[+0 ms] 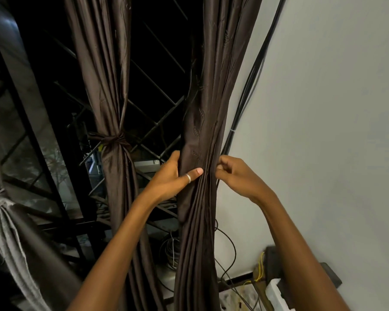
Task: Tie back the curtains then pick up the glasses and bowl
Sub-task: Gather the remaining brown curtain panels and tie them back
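Note:
A dark brown curtain (202, 122) hangs bunched beside the white wall. My left hand (173, 176) grips this bundle from the left, thumb with a silver ring across the front folds. At the bundle's right edge my right hand (234, 173) pinches the folds with curled fingers. A second brown curtain (108, 90) to the left is gathered by a knotted tie (112, 139). A grey curtain (7, 221) at the far left is also tied. No glasses or bowl are in view.
A metal window grille (157, 122) stands behind the curtains with darkness outside. Black cables (252, 86) run down the white wall (323, 131). Coiled wire (171, 248) and a dark box (276, 263) with yellow wires lie low by the wall.

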Tool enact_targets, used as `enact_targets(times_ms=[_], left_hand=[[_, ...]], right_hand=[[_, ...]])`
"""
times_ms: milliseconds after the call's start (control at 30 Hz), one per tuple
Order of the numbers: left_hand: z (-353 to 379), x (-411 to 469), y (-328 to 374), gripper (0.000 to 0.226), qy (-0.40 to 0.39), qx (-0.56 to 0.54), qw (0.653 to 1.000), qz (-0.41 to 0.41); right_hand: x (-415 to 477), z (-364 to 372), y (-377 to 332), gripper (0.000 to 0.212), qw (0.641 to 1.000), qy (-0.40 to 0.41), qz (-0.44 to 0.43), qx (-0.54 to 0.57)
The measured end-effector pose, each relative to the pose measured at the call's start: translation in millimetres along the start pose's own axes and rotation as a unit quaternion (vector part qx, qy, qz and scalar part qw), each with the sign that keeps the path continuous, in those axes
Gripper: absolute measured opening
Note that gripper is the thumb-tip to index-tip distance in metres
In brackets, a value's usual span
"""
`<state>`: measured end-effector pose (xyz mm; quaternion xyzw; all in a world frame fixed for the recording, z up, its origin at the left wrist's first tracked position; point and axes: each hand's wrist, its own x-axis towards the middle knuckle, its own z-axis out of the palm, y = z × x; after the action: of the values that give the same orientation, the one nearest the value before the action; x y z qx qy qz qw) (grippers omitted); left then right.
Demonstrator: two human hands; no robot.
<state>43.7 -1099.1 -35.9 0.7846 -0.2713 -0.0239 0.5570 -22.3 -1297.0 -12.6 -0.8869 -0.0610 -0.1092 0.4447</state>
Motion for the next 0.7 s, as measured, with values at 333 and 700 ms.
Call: enact_targets(times_ms=[333, 700], left_hand=[[25.9, -13.1, 10.4, 0.061, 0.298, 0.29, 0.905, 0.089], [6.6, -12.0, 8.9, 0.03, 0.238, 0.313, 0.912, 0.115]], right_hand=[[-13.1, 22.6, -6.9, 0.009, 0.971, 0.185, 0.086, 0.124], [-30.5, 49.5, -15.9, 0.025, 0.915, 0.158, 0.089, 0.359]])
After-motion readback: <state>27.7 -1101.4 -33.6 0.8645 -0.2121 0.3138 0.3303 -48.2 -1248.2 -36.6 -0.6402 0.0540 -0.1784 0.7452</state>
